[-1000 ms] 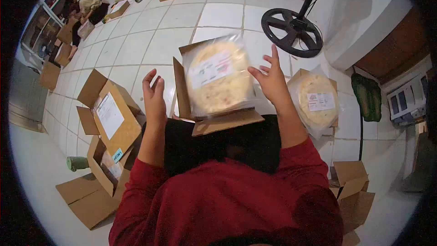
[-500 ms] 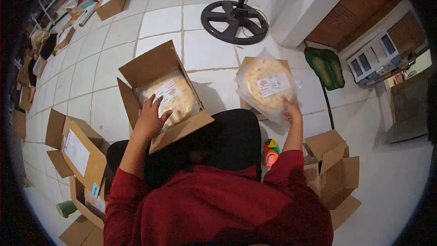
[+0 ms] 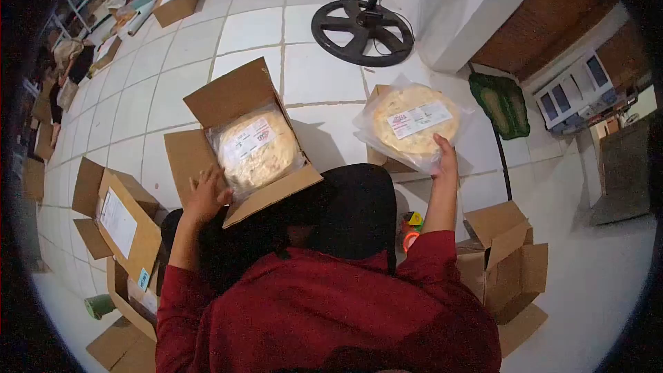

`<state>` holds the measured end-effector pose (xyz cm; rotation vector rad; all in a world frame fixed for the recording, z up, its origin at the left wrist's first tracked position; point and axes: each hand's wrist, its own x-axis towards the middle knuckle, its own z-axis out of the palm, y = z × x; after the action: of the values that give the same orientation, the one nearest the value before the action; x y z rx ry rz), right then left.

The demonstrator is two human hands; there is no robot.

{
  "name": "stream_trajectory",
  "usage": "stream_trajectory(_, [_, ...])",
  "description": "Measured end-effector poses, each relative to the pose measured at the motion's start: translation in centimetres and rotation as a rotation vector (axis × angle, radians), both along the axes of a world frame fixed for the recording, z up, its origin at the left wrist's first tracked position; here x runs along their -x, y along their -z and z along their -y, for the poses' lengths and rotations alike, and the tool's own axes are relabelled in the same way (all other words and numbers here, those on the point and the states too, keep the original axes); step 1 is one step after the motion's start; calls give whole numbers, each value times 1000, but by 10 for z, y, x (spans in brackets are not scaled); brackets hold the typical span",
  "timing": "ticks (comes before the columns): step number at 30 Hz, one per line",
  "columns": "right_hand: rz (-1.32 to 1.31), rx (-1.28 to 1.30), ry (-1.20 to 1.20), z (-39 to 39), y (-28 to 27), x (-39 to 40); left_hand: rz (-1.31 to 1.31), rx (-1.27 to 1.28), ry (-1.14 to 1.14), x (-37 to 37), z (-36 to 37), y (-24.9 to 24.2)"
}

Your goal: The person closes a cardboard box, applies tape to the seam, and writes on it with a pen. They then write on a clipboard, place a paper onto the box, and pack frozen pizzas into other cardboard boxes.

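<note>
An open cardboard box (image 3: 266, 200) rests tilted by my legs. Inside it lies a round, pale, flatbread-like pack (image 3: 257, 152) in clear plastic with a white printed label. My left hand (image 3: 206, 195) has its fingers spread against the box's left flap, beside the pack. At the right, my right hand (image 3: 445, 157) grips the lower edge of a second flatbread pack (image 3: 416, 119), its thumb on top and its other fingers hidden underneath. This pack is held label up above another cardboard box (image 3: 390, 160), which it mostly covers.
Opened cardboard boxes stand at my left (image 3: 131, 224) and right (image 3: 514, 262). An orange tape roll (image 3: 410, 240) lies by my right thigh. Farther off are a black round stand base (image 3: 362, 32) and a green mat (image 3: 501, 106). A green cup (image 3: 100, 306) is at lower left.
My left hand has moved off the boxed pack to the left flap, which now leans farther outward. The right-hand pack has turned slightly and lies flatter, still held.
</note>
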<state>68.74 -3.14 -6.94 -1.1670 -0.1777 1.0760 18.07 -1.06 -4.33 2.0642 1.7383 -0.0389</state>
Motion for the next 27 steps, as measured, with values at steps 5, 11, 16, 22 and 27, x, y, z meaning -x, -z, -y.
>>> stream_trajectory(5, [143,-197,-119,24,-49,30,571,-50,45,-46,-2,-72])
stream_trajectory(11, [-52,-444,-324,52,-97,95,1368,116,120,-107,-13,-65])
stream_trajectory(16, [-254,-316,-510,51,-99,145,2007,693,-154,-111,13,-69])
stream_trajectory(22, [215,-120,-538,47,-69,127,1916,540,-314,-73,28,-62])
stream_trajectory(27, [-165,-420,-455,46,-116,121,1922,405,-408,-34,26,-65])
